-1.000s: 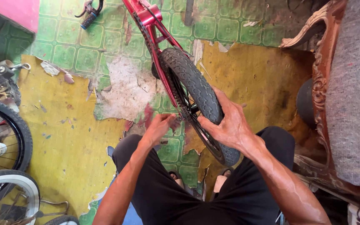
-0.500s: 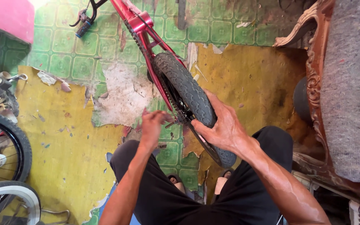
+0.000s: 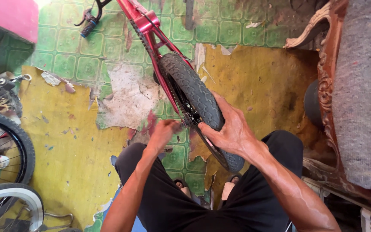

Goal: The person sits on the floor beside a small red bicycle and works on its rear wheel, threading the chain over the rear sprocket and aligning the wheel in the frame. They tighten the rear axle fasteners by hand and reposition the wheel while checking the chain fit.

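Your right hand (image 3: 230,131) clamps the tyre (image 3: 194,96) of the red bike's (image 3: 144,21) wheel, apparently steadying it; your left hand (image 3: 163,132), blurred, fingers curled, works by the chain (image 3: 174,101).

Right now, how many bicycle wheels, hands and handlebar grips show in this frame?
Bicycle wheels: 3 — the black tyre on the red frame, a black wheel at left, a white-rimmed wheel below it
Hands: 2 — left hand, right hand
Handlebar grips: 1
Total: 6

Looked like a home bike-repair spot: spare wheels (image 3: 5,172) lay well left of the hands, over a worn, peeling tiled floor (image 3: 65,141).
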### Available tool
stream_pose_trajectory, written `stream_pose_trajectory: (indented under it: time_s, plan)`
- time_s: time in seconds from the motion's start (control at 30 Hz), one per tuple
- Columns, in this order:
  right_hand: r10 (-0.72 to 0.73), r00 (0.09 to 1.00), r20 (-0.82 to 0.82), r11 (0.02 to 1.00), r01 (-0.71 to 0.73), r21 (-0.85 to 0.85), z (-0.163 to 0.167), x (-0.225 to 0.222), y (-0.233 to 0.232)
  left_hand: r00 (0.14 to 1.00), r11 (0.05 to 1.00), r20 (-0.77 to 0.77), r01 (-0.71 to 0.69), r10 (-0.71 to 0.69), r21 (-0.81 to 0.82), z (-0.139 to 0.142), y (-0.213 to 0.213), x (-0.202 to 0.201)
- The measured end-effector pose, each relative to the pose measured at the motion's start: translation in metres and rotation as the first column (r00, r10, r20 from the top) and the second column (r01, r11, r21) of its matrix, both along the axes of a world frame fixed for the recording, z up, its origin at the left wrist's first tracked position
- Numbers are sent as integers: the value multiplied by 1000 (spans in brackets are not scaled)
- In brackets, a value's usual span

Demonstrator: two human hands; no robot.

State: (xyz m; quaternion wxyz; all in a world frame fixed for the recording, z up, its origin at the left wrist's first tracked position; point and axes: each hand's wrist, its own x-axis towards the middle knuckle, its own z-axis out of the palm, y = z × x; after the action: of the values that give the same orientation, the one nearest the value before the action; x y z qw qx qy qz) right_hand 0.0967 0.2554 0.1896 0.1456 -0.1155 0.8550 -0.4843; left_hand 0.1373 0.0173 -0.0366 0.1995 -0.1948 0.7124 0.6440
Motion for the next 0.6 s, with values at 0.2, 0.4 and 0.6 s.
stream_pose_trajectory:
  time_s: [0.2, 0.4, 0.6]
  plan:
    - [16, 997, -78, 1000, -16, 7, -1, -2, 0, 954, 985, -288, -118, 78, -124, 9, 5, -3]
    - [5, 1000, -13, 1000, -4, 10, -3, -1, -1, 981, 943, -126, 104, -150, -316, -3, -2, -4]
    - [13, 998, -68, 1000, -13, 9, -3, 0, 0, 994, 995, -110, -10, -1, -98, 9, -8, -7]
